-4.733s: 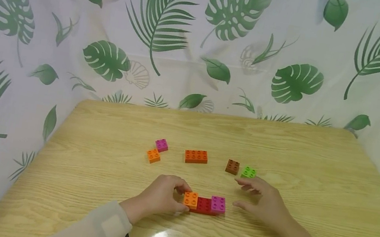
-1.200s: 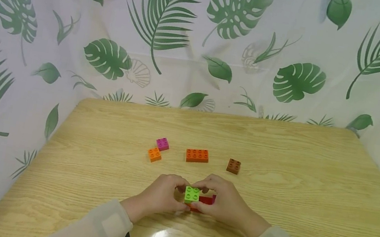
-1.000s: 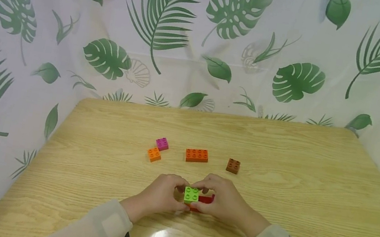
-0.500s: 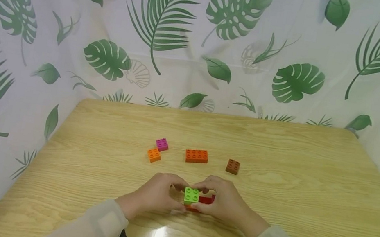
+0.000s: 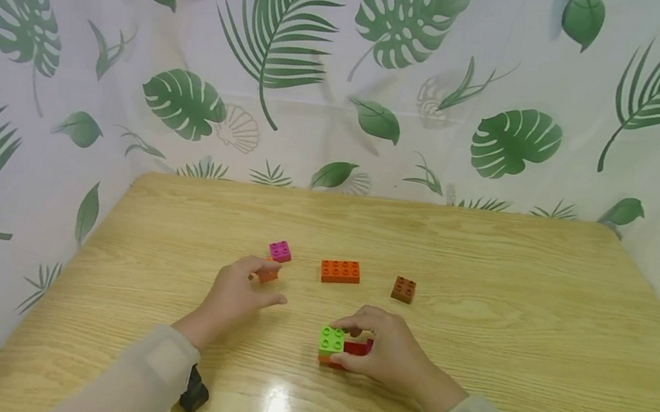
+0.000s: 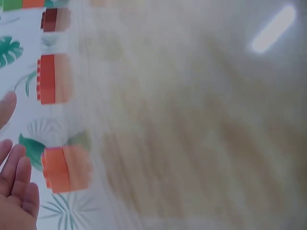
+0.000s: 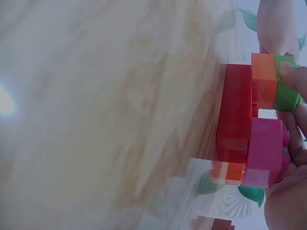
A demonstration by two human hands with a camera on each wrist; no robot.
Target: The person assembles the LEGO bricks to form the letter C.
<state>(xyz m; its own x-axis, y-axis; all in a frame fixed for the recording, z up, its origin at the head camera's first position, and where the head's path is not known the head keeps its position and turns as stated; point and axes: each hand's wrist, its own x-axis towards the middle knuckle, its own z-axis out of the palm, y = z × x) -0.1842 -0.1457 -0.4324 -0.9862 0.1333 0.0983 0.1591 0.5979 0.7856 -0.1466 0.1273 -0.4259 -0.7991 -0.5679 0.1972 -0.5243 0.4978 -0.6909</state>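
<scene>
My right hand point(image 5: 388, 348) pinches a lime green brick point(image 5: 331, 341) between thumb and fingers. That green brick sits on an orange brick point(image 7: 264, 74), which stands on one end of a long red brick point(image 7: 235, 110). A magenta brick point(image 7: 265, 148) is on the red brick's other end, mostly covered by my hand in the head view. Further left, my left hand point(image 5: 232, 299) reaches over a loose small orange brick point(image 5: 269, 276), thumb and fingers spread apart. In the left wrist view, its fingers are beside that orange brick point(image 6: 57, 170), with nothing held.
Behind the orange brick lies a loose magenta brick point(image 5: 280, 251). A long orange-red brick point(image 5: 340, 272) and a small brown brick point(image 5: 404, 289) lie farther right on the wooden table point(image 5: 519, 279). A leaf-patterned cloth point(image 5: 313, 146) hangs behind the table.
The right hand has brought the green brick from the back right onto the orange one. In the last half second the left hand left the stack and moved left and away, to the loose orange brick.
</scene>
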